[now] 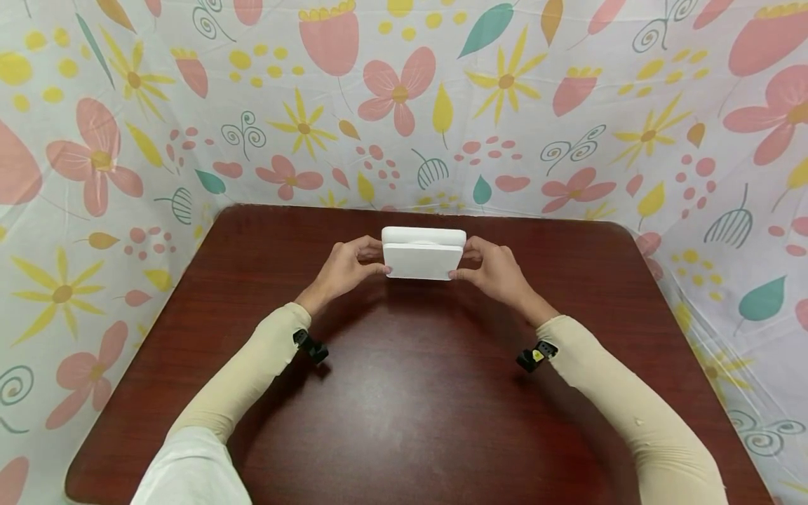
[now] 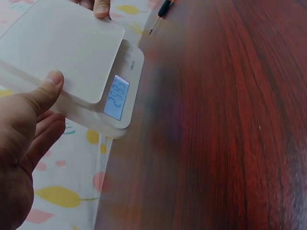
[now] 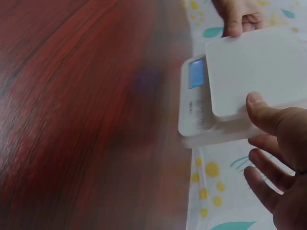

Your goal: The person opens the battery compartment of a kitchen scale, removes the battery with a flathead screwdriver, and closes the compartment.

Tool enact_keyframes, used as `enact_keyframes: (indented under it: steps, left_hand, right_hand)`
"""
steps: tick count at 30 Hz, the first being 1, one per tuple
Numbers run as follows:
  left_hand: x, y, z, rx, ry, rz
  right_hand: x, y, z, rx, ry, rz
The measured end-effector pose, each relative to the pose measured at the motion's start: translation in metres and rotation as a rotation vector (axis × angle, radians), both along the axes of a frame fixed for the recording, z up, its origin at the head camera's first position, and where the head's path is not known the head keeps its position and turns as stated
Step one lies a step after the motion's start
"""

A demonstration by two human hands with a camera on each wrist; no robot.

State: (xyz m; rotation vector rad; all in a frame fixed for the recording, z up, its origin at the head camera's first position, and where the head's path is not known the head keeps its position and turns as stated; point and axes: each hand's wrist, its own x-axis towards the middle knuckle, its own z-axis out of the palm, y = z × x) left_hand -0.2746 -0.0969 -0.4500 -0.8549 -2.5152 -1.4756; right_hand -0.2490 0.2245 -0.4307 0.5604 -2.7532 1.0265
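Observation:
A white digital kitchen scale (image 1: 421,262) is held up near the far edge of the table, between both hands. My left hand (image 1: 348,265) grips its left side, the thumb on the square weighing plate (image 2: 72,52) and the other fingers underneath or behind. On the opposite side my right hand (image 1: 495,270) holds it likewise, with its thumb (image 3: 256,103) on the plate and some fingers spread below. The display (image 2: 116,97) is lit in both wrist views, and digits show on it in the left one. The scale's underside is hidden.
The dark reddish-brown wooden table (image 1: 404,393) extends in front of the body. A flower-patterned sheet (image 1: 398,140) hangs behind it and along both sides. In the left wrist view, a screwdriver (image 2: 164,9) with a dark handle appears at the top, partly cut off.

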Motion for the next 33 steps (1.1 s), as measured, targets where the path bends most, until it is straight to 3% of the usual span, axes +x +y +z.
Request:
enact_keyframes:
  steps: [6,20,26,33]
  left_hand:
    - [0.001,0.000,0.000,-0.047,0.088,-0.038]
    - [-0.004,0.000,-0.010,-0.153,0.425,-0.115]
    - [-0.006,0.002,-0.015,-0.224,0.574,-0.108]
    - [-0.005,0.005,-0.023,-0.322,0.605,-0.060]
  right_hand:
    - [0.001,0.000,-0.003,0.084,0.122,0.023]
    - [0.000,0.008,-0.019,0.255,0.476,0.115]
    - [-0.002,0.009,-0.029,0.288,0.614,0.157]
    - [-0.008,0.007,-0.041,0.324,0.699,0.186]
